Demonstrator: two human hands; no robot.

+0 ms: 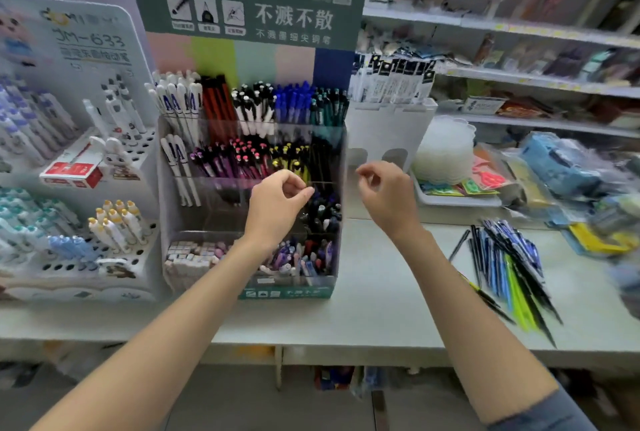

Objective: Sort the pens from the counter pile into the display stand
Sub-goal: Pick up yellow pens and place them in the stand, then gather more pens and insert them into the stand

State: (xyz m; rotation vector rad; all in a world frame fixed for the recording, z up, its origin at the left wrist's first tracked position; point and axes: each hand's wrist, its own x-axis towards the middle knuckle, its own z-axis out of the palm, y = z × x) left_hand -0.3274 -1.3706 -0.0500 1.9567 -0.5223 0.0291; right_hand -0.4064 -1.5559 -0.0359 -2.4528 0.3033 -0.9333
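Observation:
A tiered clear display stand with a green header holds rows of pens sorted by colour. On the counter to the right lies the pile of pens, black, blue and green. My left hand hovers in front of the stand's middle tiers, fingers loosely curled with thumb and fingertips close together, and I see nothing in it. To the right of the stand, my right hand is raised with its fingers loosely curled and holds nothing. The left forearm hides part of the stand's lower compartments.
A white pen display stands left of the stand. Behind my right hand is a white holder with packaged pens. A tray of plastic items and bagged goods crowd the back right. Shelves run behind.

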